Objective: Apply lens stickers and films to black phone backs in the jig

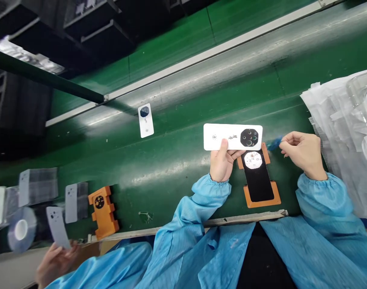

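**White panel (235,131): Edge Support During Handling of the Blue Piece (274,143)**

The panel is gripped in the left hand (221,162), with the thumb pressed on the printed face and the fingers tucked beneath the long edge. It is held at the far end of the orange fixture (276,197), which lies by the near edge of the table (177,156) and carries a black sheet (259,186); whether panel and fixture touch cannot be told. The blurred blue piece, probably film, is pinched in the fingertips of the right hand (304,154), just beside the panel.

Thumb pressure should be light and confined to the margin, and the lens disc (249,137) should be left untouched. The panel is best supported level, and contact between blue piece and white face avoided.
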A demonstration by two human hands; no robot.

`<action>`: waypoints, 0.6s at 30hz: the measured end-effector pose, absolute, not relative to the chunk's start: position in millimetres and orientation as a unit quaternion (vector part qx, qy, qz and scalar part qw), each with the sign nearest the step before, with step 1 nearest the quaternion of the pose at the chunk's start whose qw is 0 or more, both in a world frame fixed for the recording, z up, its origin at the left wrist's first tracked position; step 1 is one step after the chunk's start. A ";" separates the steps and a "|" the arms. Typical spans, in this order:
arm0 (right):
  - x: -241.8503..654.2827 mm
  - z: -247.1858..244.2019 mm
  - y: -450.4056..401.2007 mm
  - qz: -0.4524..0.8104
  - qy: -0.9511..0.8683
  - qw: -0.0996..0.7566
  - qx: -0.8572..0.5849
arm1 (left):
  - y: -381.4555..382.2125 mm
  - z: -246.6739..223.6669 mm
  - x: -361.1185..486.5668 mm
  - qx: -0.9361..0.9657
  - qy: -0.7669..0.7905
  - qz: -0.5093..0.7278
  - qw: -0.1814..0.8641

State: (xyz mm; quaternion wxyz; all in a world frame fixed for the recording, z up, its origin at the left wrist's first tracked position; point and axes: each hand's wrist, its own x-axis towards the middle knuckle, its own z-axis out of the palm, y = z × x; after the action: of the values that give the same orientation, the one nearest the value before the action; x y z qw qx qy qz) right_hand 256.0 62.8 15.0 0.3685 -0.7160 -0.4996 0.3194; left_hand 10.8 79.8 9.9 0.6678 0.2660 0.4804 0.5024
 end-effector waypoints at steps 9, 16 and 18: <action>286.7 -6.7 51.4 0.200 -0.555 0.216 -0.778 | 85.0 25.4 -16.0 0.340 0.489 0.526 0.607; 272.5 24.4 28.5 0.154 -0.673 0.333 -0.642 | 53.7 45.3 -30.2 0.733 0.356 0.433 0.386; 262.2 37.5 20.8 0.163 -0.716 0.362 -0.574 | 45.9 47.3 -29.0 0.835 0.294 0.352 0.303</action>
State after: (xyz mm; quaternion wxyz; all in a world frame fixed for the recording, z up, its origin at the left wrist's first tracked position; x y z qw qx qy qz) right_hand 262.2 20.8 37.5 0.3619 -0.5744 -0.7159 0.1629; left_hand -29.0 45.9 47.3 0.3030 0.8353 0.2939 0.3522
